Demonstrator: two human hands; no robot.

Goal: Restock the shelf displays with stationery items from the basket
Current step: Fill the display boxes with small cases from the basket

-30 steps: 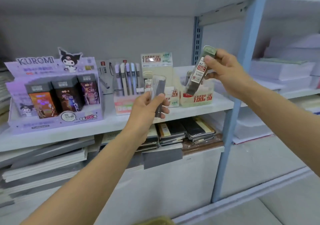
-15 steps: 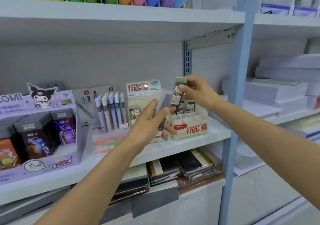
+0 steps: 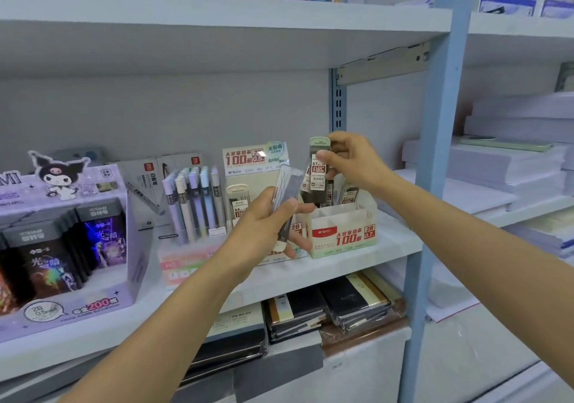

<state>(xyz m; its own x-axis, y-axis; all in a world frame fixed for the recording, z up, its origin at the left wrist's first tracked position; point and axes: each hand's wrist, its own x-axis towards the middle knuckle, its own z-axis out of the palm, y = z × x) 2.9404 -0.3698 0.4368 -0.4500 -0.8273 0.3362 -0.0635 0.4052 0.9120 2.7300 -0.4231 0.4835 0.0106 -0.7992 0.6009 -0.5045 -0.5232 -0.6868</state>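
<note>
Lead refill case [image 3: 318,166], the one labelled 0.7: where is it? asks one speaker.

Upright in the right hand [image 3: 351,161], the other replies. The thumb and curled fingers pinch it just below its pale cap. Directly under that hand stands a cream display box [image 3: 341,234] printed 100 and 2B 0.7, with more dark cases standing in it. The held case's lower end reaches the box's open top; whether it touches anything inside cannot be told.

And the left hand [image 3: 264,231]?

It grips a second lead case [image 3: 287,194], clear and dark, tilted, with its pale cap at the bottom end. The thumb lies across the front and the fingers wrap behind. This hand is lower than the right hand and to its left, in front of the seam between the 0.7 box and a 0.5 display box [image 3: 254,160].

What is beyond the left hand?

Further to its left, a pen display [image 3: 192,203] of pastel pens stands upright, then a purple cartoon display box [image 3: 62,247] of dark packs. All rest on a white shelf [image 3: 388,244]. Below both hands, wrapped notebooks [image 3: 326,309] are stacked on the lower level. To the right of the right hand rises a blue upright post [image 3: 435,185], with paper stacks [image 3: 512,160] past it.
</note>
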